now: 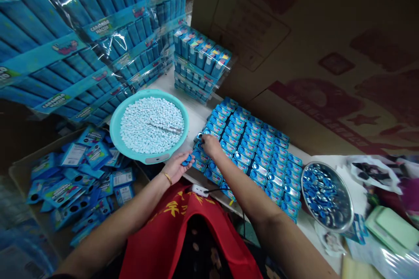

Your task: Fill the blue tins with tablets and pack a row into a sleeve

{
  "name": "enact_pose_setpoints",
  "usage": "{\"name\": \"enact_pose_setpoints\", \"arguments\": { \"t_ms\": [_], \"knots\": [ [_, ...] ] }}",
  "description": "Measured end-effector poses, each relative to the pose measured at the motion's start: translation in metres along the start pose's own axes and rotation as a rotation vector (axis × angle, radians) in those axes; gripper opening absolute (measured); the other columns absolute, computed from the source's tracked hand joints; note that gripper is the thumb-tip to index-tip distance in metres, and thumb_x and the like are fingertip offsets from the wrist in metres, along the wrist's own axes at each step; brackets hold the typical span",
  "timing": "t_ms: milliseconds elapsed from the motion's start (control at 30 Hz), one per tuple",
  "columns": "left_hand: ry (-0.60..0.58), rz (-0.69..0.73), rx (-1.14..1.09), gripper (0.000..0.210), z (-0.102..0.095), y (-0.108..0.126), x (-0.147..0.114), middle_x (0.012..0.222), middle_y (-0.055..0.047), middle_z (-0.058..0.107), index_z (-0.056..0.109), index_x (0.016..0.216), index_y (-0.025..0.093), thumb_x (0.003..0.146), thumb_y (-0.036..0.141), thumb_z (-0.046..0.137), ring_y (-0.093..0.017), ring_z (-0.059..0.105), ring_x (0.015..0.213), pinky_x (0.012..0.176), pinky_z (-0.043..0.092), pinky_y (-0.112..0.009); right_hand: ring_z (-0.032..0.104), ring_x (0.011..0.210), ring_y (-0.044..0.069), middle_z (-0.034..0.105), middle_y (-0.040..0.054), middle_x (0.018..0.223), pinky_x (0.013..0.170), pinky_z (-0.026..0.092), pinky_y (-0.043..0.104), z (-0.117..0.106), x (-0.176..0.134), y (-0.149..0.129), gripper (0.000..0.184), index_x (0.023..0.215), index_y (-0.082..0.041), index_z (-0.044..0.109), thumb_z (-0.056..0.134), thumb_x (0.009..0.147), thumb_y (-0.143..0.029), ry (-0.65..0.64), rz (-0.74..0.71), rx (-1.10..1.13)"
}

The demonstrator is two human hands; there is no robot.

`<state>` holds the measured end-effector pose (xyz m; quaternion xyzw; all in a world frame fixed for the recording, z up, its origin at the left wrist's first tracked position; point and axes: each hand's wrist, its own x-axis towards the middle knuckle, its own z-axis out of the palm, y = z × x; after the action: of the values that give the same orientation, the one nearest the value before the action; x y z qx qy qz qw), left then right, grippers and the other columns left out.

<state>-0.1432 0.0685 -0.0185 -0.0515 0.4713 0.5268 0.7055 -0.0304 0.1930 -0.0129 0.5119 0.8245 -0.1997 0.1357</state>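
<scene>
My left hand (176, 166), with a gold bangle at its wrist, is closed around a few small blue pieces (187, 160) just in front of the basin. My right hand (210, 144) reaches to the left end of the rows of small blue tins (258, 152). Its fingers are pinched down at a tin there; what lies between them is hidden. A turquoise basin (146, 158) full of pale blue candies (150, 117) stands to the left of the tins. A metal scoop or blade (168, 128) rests on the candies.
Left of me, a carton (19, 170) holds blue printed boxes (94, 154). Plastic-wrapped blue packs (81, 43) are stacked behind, beside a smaller stack (203, 59). A large cardboard box (294, 52) walls off the back. On the right stands a steel bowl (349, 209) of blue pieces.
</scene>
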Motion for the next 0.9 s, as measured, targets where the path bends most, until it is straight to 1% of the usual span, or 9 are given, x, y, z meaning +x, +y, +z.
{"name": "enact_pose_setpoints", "arguments": {
  "t_ms": [133,233,333,433,500,567,667,767,900],
  "knots": [
    [0.016,0.004,-0.009,0.017,-0.003,0.003,-0.008,0.081,-0.011,0.064,0.060,0.089,0.008,0.073,0.012,0.056,-0.012,0.059,0.065,0.055,0.047,-0.021,0.058,0.089,0.027,0.061,0.0173,0.095,0.070,0.043,0.034,0.004,0.024,-0.009,0.038,0.104,-0.011,0.053,0.060,0.068,-0.020,-0.087,0.075,-0.074],
    [0.005,0.001,-0.046,0.019,-0.006,0.005,-0.009,0.086,-0.012,0.064,0.059,0.092,0.008,0.074,0.009,0.054,-0.013,0.060,0.068,0.060,0.048,-0.024,0.058,0.089,0.028,0.061,0.0173,0.096,0.069,0.044,0.034,0.001,0.030,-0.009,0.040,0.102,-0.012,0.055,0.065,0.064,-0.023,-0.135,0.083,-0.094],
    [0.018,0.009,-0.053,0.022,-0.011,0.007,-0.006,0.088,-0.012,0.063,0.058,0.094,0.009,0.073,0.006,0.054,-0.012,0.060,0.070,0.063,0.048,-0.025,0.058,0.090,0.025,0.061,0.0134,0.096,0.071,0.043,0.032,-0.005,0.017,-0.008,0.038,0.105,-0.016,0.054,0.062,0.069,-0.028,-0.118,0.056,-0.087],
    [0.006,0.022,-0.023,0.022,-0.013,0.008,-0.001,0.085,-0.010,0.063,0.058,0.094,0.010,0.073,0.007,0.055,-0.012,0.059,0.070,0.062,0.048,-0.023,0.056,0.090,0.016,0.061,0.0056,0.095,0.075,0.042,0.026,-0.004,-0.009,-0.013,0.026,0.103,-0.022,0.056,0.051,0.079,-0.032,-0.030,-0.163,0.093],
    [-0.043,0.029,0.003,0.019,-0.012,0.008,0.004,0.081,-0.008,0.063,0.060,0.092,0.010,0.073,0.009,0.056,-0.011,0.059,0.069,0.060,0.047,-0.021,0.056,0.087,0.013,0.061,0.0028,0.092,0.075,0.041,0.022,0.003,-0.023,-0.017,0.022,0.099,-0.024,0.060,0.051,0.080,-0.030,0.001,-0.373,0.271],
    [-0.081,0.031,0.020,0.019,-0.009,0.006,0.008,0.078,-0.006,0.063,0.060,0.092,0.011,0.073,0.010,0.057,-0.011,0.059,0.067,0.057,0.046,-0.020,0.056,0.083,0.012,0.061,0.0024,0.088,0.073,0.041,0.020,0.009,-0.029,-0.020,0.018,0.093,-0.022,0.063,0.054,0.078,-0.025,0.000,-0.457,0.382],
    [-0.064,0.012,0.028,0.023,-0.006,0.006,0.012,0.081,-0.007,0.064,0.058,0.095,0.013,0.072,0.011,0.059,-0.011,0.060,0.068,0.055,0.045,-0.018,0.056,0.081,0.011,0.062,0.0020,0.086,0.073,0.041,0.019,0.009,-0.023,-0.014,0.016,0.088,-0.020,0.065,0.051,0.079,-0.022,0.034,-0.385,0.410],
    [-0.037,0.009,0.050,0.023,-0.008,0.008,0.009,0.087,-0.012,0.064,0.057,0.094,0.010,0.072,0.013,0.059,-0.013,0.061,0.071,0.058,0.047,-0.020,0.055,0.090,0.012,0.062,0.0028,0.095,0.079,0.039,0.021,-0.002,-0.003,-0.003,0.020,0.096,-0.020,0.061,0.046,0.082,-0.022,0.064,-0.182,0.220],
    [-0.015,0.023,0.046,0.023,-0.011,0.013,-0.001,0.086,-0.013,0.065,0.056,0.095,0.009,0.072,0.013,0.059,-0.013,0.061,0.070,0.063,0.049,-0.024,0.056,0.093,0.021,0.061,0.0123,0.097,0.078,0.041,0.028,-0.013,0.031,0.001,0.027,0.103,-0.013,0.056,0.051,0.077,-0.018,-0.004,0.042,0.016]
  ]
}}
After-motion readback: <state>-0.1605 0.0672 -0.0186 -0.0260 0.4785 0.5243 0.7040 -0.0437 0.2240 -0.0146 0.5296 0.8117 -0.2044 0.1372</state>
